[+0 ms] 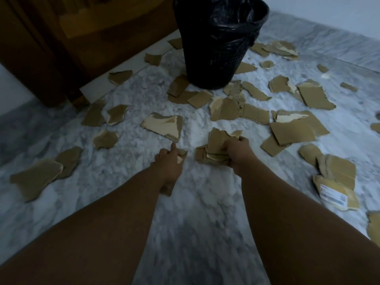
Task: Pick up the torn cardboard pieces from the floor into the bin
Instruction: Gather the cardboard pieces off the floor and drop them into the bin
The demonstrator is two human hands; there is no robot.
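Note:
Torn brown cardboard pieces lie scattered over the white marble floor (pixel 197 202). My right hand (pixel 239 154) is closed on a stack of cardboard pieces (pixel 216 148), held low near the floor. My left hand (pixel 168 161) grips a small cardboard piece (pixel 181 156), thumb pointing forward; another scrap shows under its wrist. The black mesh bin (pixel 216 58) with a black liner stands upright at the far centre, well beyond both hands. A large pale-faced piece (pixel 162 125) lies just ahead of my left hand.
A dark wooden door and frame (pixel 61 48) fill the far left. A piece with a white shipping label (pixel 333 194) lies at the right. Several pieces ring the bin's base and spread to the right. A white wall (pixel 329 13) runs along the far right.

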